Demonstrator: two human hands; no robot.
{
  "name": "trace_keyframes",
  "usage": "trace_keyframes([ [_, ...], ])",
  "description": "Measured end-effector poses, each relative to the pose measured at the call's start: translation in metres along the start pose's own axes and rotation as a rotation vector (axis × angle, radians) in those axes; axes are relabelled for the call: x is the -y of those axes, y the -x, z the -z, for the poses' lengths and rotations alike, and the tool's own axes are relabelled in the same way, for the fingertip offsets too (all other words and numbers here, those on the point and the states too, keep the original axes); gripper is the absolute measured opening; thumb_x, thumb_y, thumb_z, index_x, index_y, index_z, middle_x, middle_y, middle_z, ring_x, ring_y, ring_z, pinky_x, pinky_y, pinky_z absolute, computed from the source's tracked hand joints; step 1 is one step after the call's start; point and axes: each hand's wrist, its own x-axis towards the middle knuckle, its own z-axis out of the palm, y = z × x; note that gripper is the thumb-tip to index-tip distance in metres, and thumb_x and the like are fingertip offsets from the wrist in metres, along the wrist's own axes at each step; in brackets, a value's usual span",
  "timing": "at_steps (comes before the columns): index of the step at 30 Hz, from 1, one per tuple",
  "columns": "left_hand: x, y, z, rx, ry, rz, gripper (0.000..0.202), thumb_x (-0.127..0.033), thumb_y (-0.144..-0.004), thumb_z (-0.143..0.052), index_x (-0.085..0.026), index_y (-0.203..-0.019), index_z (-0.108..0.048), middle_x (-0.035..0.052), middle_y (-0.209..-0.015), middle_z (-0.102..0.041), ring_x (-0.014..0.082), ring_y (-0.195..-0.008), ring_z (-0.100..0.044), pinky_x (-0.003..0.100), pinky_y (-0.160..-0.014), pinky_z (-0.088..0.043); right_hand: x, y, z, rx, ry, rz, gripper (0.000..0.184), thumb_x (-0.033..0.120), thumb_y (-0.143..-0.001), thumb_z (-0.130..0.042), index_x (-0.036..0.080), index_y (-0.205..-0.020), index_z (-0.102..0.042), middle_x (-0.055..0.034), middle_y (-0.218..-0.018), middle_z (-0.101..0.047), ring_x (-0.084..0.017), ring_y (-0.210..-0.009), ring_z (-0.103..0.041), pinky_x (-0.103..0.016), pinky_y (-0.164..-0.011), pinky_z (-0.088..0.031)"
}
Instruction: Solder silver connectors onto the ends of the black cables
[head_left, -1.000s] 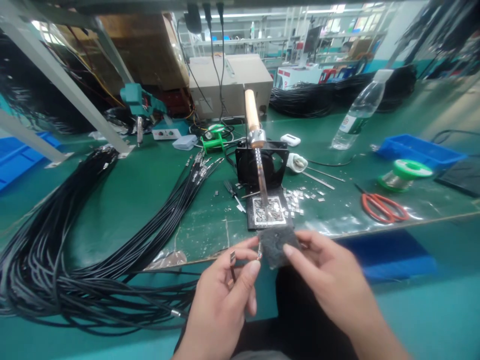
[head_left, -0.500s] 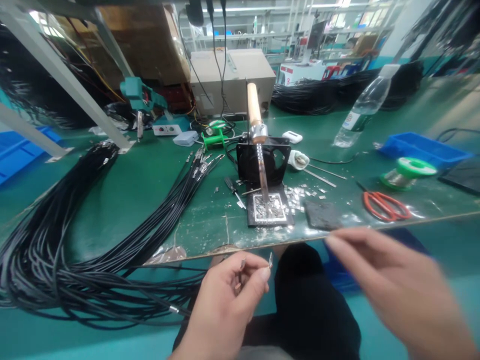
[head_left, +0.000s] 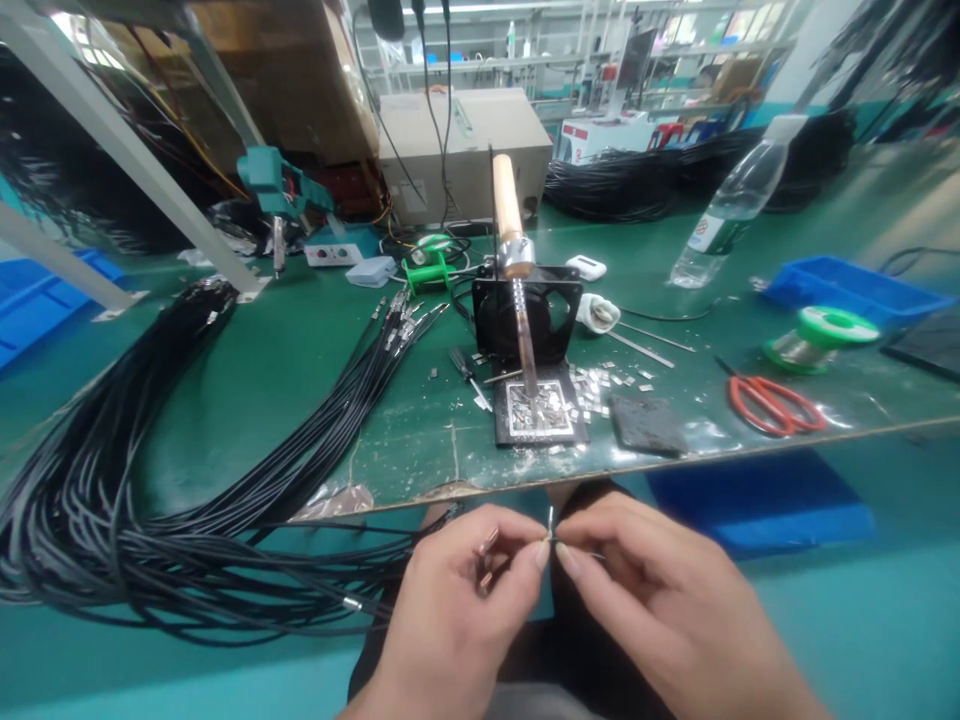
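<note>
My left hand (head_left: 469,590), in front of the bench edge, pinches a small silvery metal connector (head_left: 551,522) between thumb and forefinger. Copper-coloured metal pieces (head_left: 487,545) stick out between its curled fingers. My right hand (head_left: 660,590) is closed in a pinch, its fingertips meeting the left ones at the connector; a thin strand shows by its thumb, too fine to name. To the left, a thick bundle of black cables (head_left: 247,560) with metal ends hangs over the edge. Beyond the hands, a wooden-handled soldering iron (head_left: 512,230) points down into a square solder tray (head_left: 510,425).
A black fan (head_left: 495,320) stands behind the tray. Small metal bits (head_left: 592,390), a dark grey block (head_left: 646,425), orange-handled scissors (head_left: 776,405), a solder spool (head_left: 814,335), a plastic bottle (head_left: 731,215) and a blue bin (head_left: 855,290) are on the right. A screwdriver (head_left: 469,375) lies left of the tray.
My right hand has moved left and down from near the bench edge to meet my left hand at the connector. My left hand has stayed nearly in place, still pinching.
</note>
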Motion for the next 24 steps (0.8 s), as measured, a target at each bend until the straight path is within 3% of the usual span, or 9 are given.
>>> trace_keyframes([
  [12, 0.002, 0.001, -0.002, 0.044, 0.015, 0.014, 0.025, -0.041, -0.098, -0.065, -0.018, -0.096, -0.075, 0.002, -0.082, -0.07, 0.013, -0.073, -0.06, 0.022, -0.066, -0.046, 0.001, -0.006, -0.004, 0.071, -0.146, -0.19, 0.019, 0.032, -0.098, -0.06, 0.023, -0.085, -0.071, 0.0014, -0.072, -0.063, -0.011, -0.058, -0.052, -0.022, -0.053, -0.042],
  [18, 0.003, 0.001, 0.004, 0.097, 0.049, 0.003, 0.031, -0.047, -0.103, -0.059, -0.018, -0.097, -0.069, 0.0031, -0.09, -0.068, 0.015, -0.084, -0.059, 0.025, -0.076, -0.046, -0.005, -0.004, -0.012, 0.057, -0.289, -0.24, 0.022, 0.037, -0.098, -0.061, 0.021, -0.085, -0.07, 0.0008, -0.071, -0.061, -0.011, -0.059, -0.049, -0.021, -0.052, -0.041],
  [24, 0.002, -0.004, 0.008, 0.135, 0.043, -0.002, 0.028, -0.042, -0.103, -0.058, -0.018, -0.093, -0.068, 0.0011, -0.084, -0.062, 0.0127, -0.078, -0.053, 0.023, -0.073, -0.042, -0.002, -0.005, -0.009, 0.032, -0.127, -0.052, 0.016, 0.025, -0.097, -0.061, 0.022, -0.086, -0.072, 0.0023, -0.074, -0.06, -0.008, -0.059, -0.051, -0.019, -0.054, -0.041],
])
